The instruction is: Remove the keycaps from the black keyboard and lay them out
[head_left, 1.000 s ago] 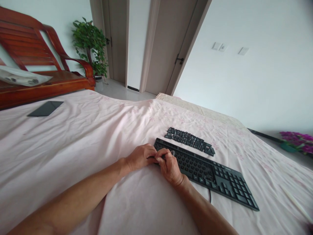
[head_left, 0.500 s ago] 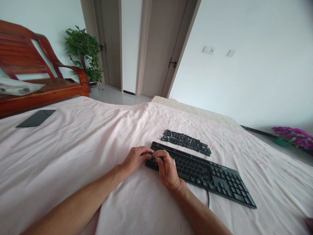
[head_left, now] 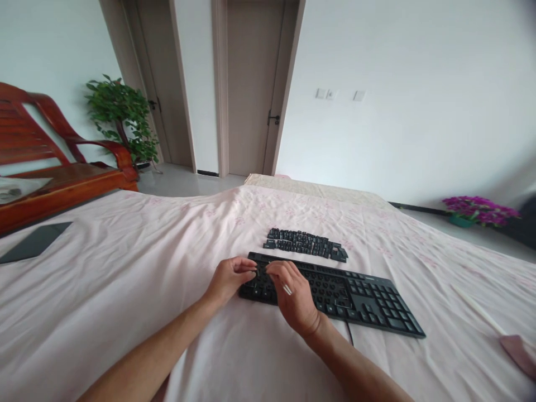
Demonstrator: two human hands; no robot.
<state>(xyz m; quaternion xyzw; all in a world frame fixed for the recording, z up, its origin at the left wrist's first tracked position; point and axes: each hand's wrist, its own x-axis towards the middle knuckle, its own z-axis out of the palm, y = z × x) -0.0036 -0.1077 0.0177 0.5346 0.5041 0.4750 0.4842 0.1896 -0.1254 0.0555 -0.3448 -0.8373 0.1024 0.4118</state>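
Observation:
A black keyboard [head_left: 368, 304] lies on the pink bedsheet, with many of its keys off and the bare sockets showing. Over its left end is my left hand [head_left: 228, 279], thumb and fingertips bent close together; whatever lies between them is too small to make out. My right hand [head_left: 296, 296] hovers just beside it with fingers curled in a pinch above the sockets, its thumb mostly hidden. A small pale strip shows at its fingers. Behind the keyboard, loose black keycaps [head_left: 304, 244] are laid out in rows.
A dark flat tablet-like slab [head_left: 36, 242] rests at the left. Toward the right lies a pale stick with a pinkish end [head_left: 517, 352]. The keyboard's cable [head_left: 350, 334] runs toward me. Beyond the bedsheet [head_left: 201, 229] stand a wooden bench [head_left: 96, 173] and a plant [head_left: 121, 117].
My hands have lifted slightly and drawn a little apart over the keyboard's left end. The view has turned right, so things appear shifted left.

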